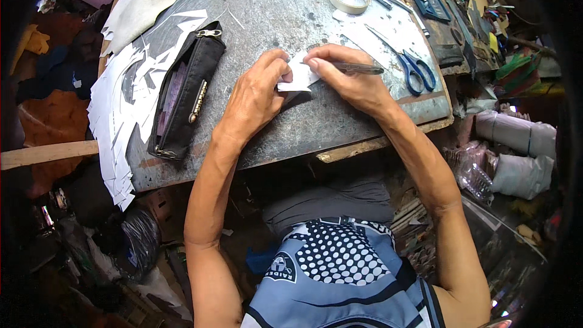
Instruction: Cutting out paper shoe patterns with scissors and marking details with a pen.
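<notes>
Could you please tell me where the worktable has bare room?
The widest bare patch of worktable lies beyond the left hand, between the black zippered case and tape roll; a narrower one separates case and hand. Paper scraps crowd the left; blue-handled scissors and tape, the right.

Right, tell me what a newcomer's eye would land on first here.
First, the hands over the scuffed grey table: the left hand holds a small white paper, the right hand a dark pen. Then the open black pouch to their left, beside white paper scraps, and the blue-handled scissors to their right.
</notes>
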The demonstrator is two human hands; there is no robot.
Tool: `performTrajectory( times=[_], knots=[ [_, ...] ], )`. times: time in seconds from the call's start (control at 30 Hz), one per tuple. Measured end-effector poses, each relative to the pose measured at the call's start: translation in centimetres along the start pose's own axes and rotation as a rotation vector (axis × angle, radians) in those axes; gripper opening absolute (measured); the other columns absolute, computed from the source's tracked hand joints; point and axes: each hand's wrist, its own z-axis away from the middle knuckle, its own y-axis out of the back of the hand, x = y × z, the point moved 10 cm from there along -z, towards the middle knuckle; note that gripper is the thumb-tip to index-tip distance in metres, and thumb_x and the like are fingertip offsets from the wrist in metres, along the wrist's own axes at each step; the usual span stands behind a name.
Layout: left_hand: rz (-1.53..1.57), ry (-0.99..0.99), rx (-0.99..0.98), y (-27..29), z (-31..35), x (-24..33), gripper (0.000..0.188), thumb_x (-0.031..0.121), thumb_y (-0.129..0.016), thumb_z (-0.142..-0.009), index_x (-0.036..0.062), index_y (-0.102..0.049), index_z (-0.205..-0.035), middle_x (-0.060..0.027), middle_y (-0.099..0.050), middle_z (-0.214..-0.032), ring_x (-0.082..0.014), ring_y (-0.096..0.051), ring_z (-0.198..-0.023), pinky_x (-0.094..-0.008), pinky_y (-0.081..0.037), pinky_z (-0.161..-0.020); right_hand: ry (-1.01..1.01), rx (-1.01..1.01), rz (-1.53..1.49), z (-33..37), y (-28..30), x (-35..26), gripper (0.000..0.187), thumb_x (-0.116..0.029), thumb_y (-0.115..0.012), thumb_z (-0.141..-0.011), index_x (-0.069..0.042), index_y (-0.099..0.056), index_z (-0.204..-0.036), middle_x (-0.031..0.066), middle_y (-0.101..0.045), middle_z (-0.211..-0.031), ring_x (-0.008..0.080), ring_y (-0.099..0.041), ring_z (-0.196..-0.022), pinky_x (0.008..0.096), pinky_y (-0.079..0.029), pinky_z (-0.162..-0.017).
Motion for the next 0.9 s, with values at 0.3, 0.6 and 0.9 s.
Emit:
performTrajectory(
  times=[0.3, 0.6, 0.9],
  knots=[
    [-0.008, -0.040, 0.030, 0.1, -0.1, 0.2, 0.030, -0.012, -0.065, -0.069, 0.0026, -0.055, -0.093, -0.0160, -0.062, -0.114, -0.0377, -0.064, -0.101, -0.0423, -0.053, -0.082, -0.112, -0.067, 0.003, 0.0, -1.5, 1.4, 0.019, -0.012, -0.066, -0.090, 0.004, -0.072, -0.096, 0.0092, -0.070, -0.077, 0.0119, -0.063, -0.068, 0.0278, -0.050, -0.061],
    [0.015, -0.045, 0.033, 0.2, -0.3, 0.5, 0.030, -0.012, -0.065, -0.069, 0.0010, -0.055, -0.093, -0.0158, -0.063, -0.100, -0.0380, -0.064, -0.094, -0.0446, -0.052, -0.079, -0.135, -0.050, 0.005, 0.2, -1.4, 2.2, 0.022, -0.016, -0.065, -0.090, 0.004, -0.072, -0.095, 0.0099, -0.071, -0.078, 0.0120, -0.063, -0.069, 0.0281, -0.051, -0.064],
    [0.010, -0.005, -0.012, -0.1, -0.2, 0.2, 0.032, -0.013, -0.065, -0.068, 0.0012, -0.054, -0.095, -0.0142, -0.065, -0.113, -0.0350, -0.065, -0.105, -0.0404, -0.052, -0.087, -0.156, -0.058, 0.012, 0.2, -1.4, 2.0, 0.024, -0.018, -0.065, -0.091, 0.004, -0.072, -0.096, 0.0089, -0.070, -0.076, 0.0115, -0.063, -0.069, 0.0287, -0.051, -0.064]
  ],
)
